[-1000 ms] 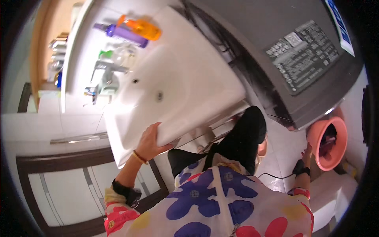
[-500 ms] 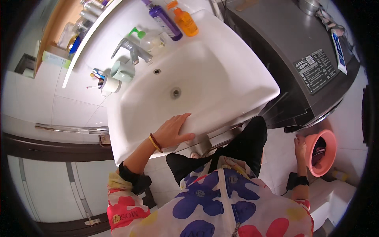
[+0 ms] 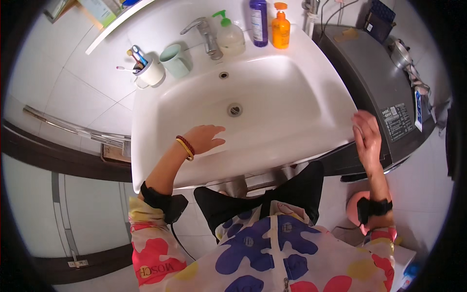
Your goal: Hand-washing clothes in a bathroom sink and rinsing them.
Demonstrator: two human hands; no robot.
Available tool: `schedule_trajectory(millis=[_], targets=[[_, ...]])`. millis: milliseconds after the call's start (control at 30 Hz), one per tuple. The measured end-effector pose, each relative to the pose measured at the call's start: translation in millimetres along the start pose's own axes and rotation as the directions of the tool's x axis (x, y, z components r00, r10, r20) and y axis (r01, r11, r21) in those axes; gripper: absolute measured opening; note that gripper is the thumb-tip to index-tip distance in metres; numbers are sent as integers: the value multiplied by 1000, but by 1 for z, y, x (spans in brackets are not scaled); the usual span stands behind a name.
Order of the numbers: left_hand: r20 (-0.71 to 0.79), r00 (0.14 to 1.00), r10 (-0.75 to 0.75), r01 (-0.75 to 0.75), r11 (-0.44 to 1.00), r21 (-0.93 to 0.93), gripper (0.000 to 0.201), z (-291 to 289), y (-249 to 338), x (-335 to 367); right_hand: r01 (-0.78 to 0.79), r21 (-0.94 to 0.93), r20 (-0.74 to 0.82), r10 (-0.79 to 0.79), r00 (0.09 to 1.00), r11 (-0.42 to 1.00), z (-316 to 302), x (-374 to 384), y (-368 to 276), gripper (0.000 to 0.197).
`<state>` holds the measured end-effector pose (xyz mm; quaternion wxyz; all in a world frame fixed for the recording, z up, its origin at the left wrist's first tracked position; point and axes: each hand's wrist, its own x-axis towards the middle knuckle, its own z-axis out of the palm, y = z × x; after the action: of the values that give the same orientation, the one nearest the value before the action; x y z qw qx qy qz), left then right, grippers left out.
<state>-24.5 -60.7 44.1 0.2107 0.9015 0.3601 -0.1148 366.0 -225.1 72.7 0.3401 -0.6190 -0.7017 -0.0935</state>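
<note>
Left hand (image 3: 203, 138) flat, fingers spread, in white sink (image 3: 146, 160); right hand (image 3: 367, 138) seemingly cupping its corner, bracing; neither grasping anything.

White basin (image 3: 272, 104): smooth, glossy glazed ceramic, with a polished metal tap (image 3: 206, 35) at its back edge and a metal drain ring (image 3: 234, 109) at its centre. Along the back edge stand a glossy white mug (image 3: 151, 74), a matt pale green cup (image 3: 175, 60), and purple (image 3: 258, 22) and orange (image 3: 280, 30) plastic bottles. The washing machine (image 3: 379, 87) by the basin's right edge has a smooth, dull grey top; the wall tiles (image 3: 73, 82) are glossy white.
</note>
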Motion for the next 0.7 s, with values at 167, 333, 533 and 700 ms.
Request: schedule_trajectory(millis=[167, 333, 533, 700], targets=[[-22, 1000, -20, 14, 973, -229, 40, 0, -28, 3, -27, -179, 182, 60, 981, 983, 45, 24, 22, 27], [5, 1000, -18, 19, 994, -105, 40, 13, -54, 15, -70, -181, 220, 110, 969, 981, 49, 25, 21, 27], [124, 992, 6, -2, 999, -38, 41, 19, -66, 43, -22, -223, 230, 74, 970, 975, 50, 29, 16, 23], [208, 978, 35, -36, 999, 0, 43, 32, -69, 66, -58, -226, 228, 110, 967, 972, 51, 31, 16, 23]])
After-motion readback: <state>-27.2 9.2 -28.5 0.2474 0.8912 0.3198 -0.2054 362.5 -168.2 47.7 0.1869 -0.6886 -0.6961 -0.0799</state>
